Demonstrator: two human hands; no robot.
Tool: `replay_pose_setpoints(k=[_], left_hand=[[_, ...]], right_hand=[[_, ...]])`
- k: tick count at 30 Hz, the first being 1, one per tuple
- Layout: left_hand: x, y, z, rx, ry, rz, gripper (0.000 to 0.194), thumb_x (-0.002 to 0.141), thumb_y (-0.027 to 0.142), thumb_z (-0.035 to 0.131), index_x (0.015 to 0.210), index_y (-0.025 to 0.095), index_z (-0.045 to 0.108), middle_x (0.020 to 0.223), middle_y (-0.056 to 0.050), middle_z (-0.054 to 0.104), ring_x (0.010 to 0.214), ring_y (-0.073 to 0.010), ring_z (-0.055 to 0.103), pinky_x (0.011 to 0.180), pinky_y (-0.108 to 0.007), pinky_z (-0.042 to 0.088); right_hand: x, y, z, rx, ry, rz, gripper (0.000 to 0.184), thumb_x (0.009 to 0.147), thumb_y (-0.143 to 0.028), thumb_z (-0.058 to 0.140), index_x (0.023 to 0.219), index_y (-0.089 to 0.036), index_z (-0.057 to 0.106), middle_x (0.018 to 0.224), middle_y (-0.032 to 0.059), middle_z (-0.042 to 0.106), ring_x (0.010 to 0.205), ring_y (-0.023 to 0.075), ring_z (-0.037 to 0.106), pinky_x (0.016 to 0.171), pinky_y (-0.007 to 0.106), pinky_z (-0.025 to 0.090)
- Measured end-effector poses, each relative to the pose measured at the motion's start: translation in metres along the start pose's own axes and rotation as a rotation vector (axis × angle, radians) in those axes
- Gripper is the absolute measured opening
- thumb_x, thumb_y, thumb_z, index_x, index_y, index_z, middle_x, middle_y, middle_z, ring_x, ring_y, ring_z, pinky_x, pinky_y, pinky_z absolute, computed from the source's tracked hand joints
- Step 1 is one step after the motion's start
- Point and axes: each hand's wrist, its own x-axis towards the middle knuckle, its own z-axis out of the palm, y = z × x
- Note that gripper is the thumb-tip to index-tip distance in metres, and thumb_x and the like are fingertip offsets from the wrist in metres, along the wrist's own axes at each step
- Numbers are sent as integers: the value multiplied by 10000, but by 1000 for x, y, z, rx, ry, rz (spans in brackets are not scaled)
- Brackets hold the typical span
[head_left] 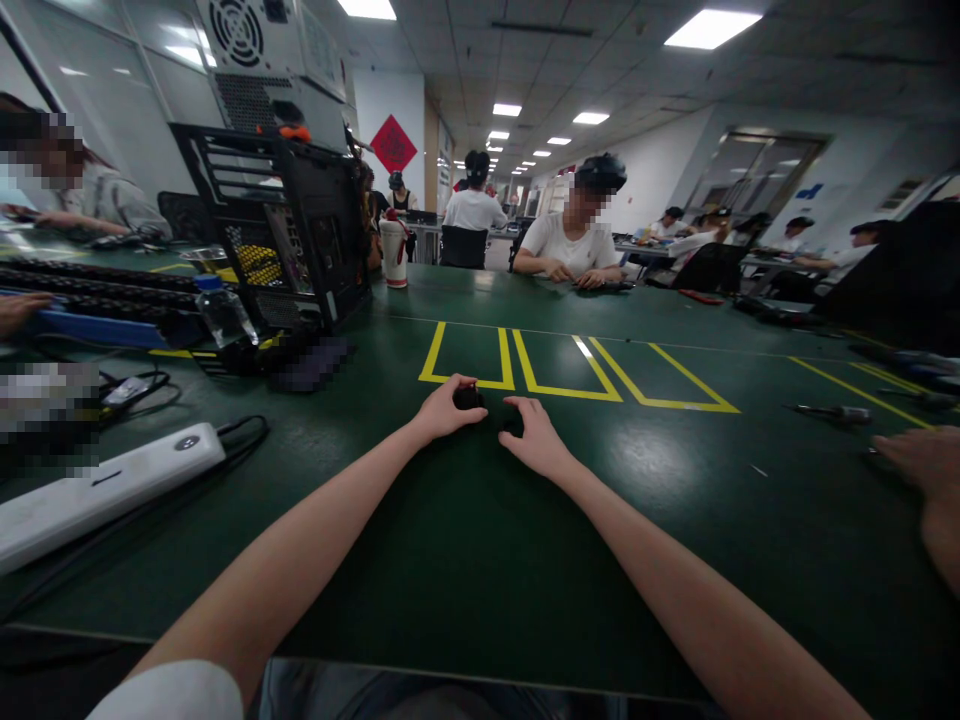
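Black part [471,398] sat in left hand [448,410], just beside yellow tape [495,385]; contact with worktop [450,570] unclear. Left grip closed around it, presumably to steady it. Right hand [538,442] faced it, grip half open, nothing held, likely for support. PC case [330,240], bottle [227,315], power strip [112,492] crowded left; screwdriver [834,412], co-worker's hand [919,462] bounded right.

We see a bottle [225,318] and a cup [394,258] beside a computer case [319,225]. A power strip [116,495] lies to our left

left hand [444,410] pinches while right hand [541,440] curves open.
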Motion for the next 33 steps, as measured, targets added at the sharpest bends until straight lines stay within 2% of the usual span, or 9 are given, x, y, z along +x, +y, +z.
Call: replay_pose_setpoints(k=[6,10,15,18,22,28,31,33], left_hand=[[-1,3,-1,-16,-32,-21,633,598,395,683,1145,224,416,1136,-84,499,1047,-247,488,862,-424,407],[-1,4,-1,37,-34,-51,653,604,390,678,1172,232,398,1157,-78,493,1062,-250,477,879,-415,393],[0,8,-2,82,-78,-72,643,646,393,638,1213,236,379,1212,-77,464,1100,-259,448,890,-404,386],[-13,17,-2,93,-109,-38,636,654,381,631,1220,232,384,1210,-70,469,1108,-249,441,917,-395,366],[-58,39,-3,48,-222,17,655,661,353,627,1248,256,351,1154,-58,499,1039,-221,490,891,-381,394],[-167,80,-16,88,-308,120,693,621,233,643,1246,293,351,1158,-20,500,1041,-185,501,899,-298,414],[-218,80,-27,248,-279,162,746,616,234,638,1273,322,295,1230,-24,465,1062,-201,509,880,-281,444],[-245,70,-35,406,-225,237,738,643,280,625,1287,336,269,1220,-27,493,1032,-209,540,832,-267,479]], right_hand=[[6,5,-1,-146,53,-7,398,709,-235,534,1100,-196,462,1095,80,474,1001,226,488,870,392,392],[6,4,-3,-288,93,12,423,734,-323,514,1117,-158,438,1131,100,462,1049,229,466,896,384,380],[0,0,-7,-366,58,13,400,734,-282,521,1107,-162,442,1121,103,467,1046,225,476,891,385,383],[-13,-10,-11,-341,12,26,419,724,-277,542,1115,-170,435,1116,101,464,1030,223,495,871,389,398],[-56,-35,-16,-238,-132,-18,490,698,-268,585,1150,-202,408,1130,84,459,1020,218,503,867,394,406],[-155,-82,-9,-54,-278,-67,573,655,-176,623,1171,-218,376,1156,75,465,1031,202,488,900,367,400],[-184,-102,6,7,-460,-91,701,609,-224,671,1220,-173,331,1238,140,399,1112,260,436,916,393,395],[-189,-111,20,23,-554,-79,696,632,-266,653,1234,-151,325,1283,175,346,1128,287,429,921,411,392]])
